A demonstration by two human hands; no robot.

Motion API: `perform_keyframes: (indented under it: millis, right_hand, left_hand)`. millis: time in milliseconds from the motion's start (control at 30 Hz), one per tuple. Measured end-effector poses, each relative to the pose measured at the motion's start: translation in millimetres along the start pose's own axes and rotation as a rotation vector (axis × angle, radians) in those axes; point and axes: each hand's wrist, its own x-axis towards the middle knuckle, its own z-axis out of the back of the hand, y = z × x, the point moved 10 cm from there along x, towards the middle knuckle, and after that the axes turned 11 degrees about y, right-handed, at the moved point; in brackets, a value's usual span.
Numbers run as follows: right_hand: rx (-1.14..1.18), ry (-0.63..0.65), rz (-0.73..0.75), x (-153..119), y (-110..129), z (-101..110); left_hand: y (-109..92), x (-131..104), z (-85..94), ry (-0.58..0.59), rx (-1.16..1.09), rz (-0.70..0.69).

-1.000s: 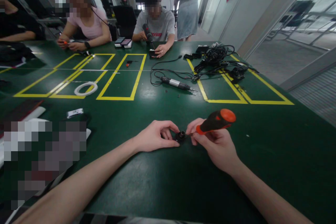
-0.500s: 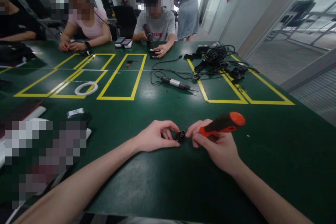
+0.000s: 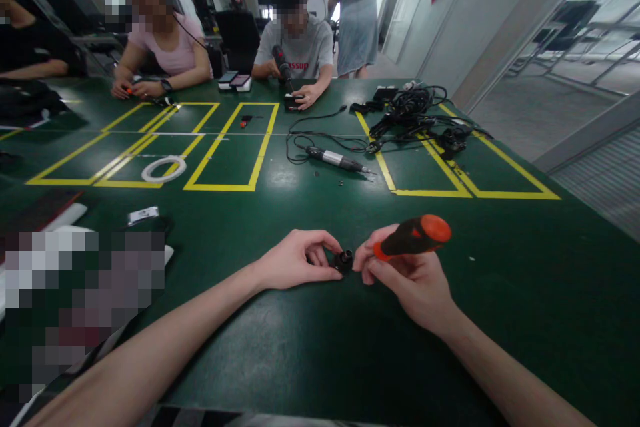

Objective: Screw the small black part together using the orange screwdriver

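A small black round part (image 3: 343, 261) stands on the green table, with a raised round collar on top. My left hand (image 3: 299, 259) grips it from the left between thumb and fingers. Close on its right is my right hand (image 3: 405, 277), closed around a screwdriver (image 3: 413, 237) with a black and orange handle. The handle tilts up to the right, its orange end raised. The screwdriver's shaft and tip are hidden by my right fingers, so I cannot tell whether the tip touches the black part.
Ahead lies a corded electric screwdriver (image 3: 335, 159), with a heap of black cables (image 3: 413, 110) behind it. A white ring (image 3: 164, 169) sits left, near yellow tape rectangles. Across the table, a person in grey (image 3: 295, 47) works with a power tool; another person (image 3: 167, 47) handles something small.
The screwdriver's handle has swung left and slightly lower, and my right hand has shifted a little left with it. My left hand and the black part have stayed in place.
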Motion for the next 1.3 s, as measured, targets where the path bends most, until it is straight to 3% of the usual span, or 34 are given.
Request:
perform_keyframes:
  millis: [267,500,800,1033,1300]
  right_hand:
    - [-0.064,-0.019,0.007,0.7,1.9,6.0]
    - [0.019,-0.044,0.004,0.0,-1.7,6.9]
    - [-0.078,-0.017,0.007,2.3,0.9,7.4]
    - [0.014,-0.001,0.002,0.4,-0.1,0.8]
    - [-0.045,-0.008,0.034,0.7,1.4,2.8]
  left_hand:
    - [-2.5,0.4,-1.2,0.001,-0.027,-0.016]
    - [-1.9,1.2,-0.9,0.001,-0.009,-0.004]
    - [-0.7,2.0,-0.7,0.007,-0.029,-0.024]
    - [-0.2,1.2,-0.2,0.003,-0.018,-0.018]
    - [0.0,1.4,-1.3,0.007,-0.014,-0.013]
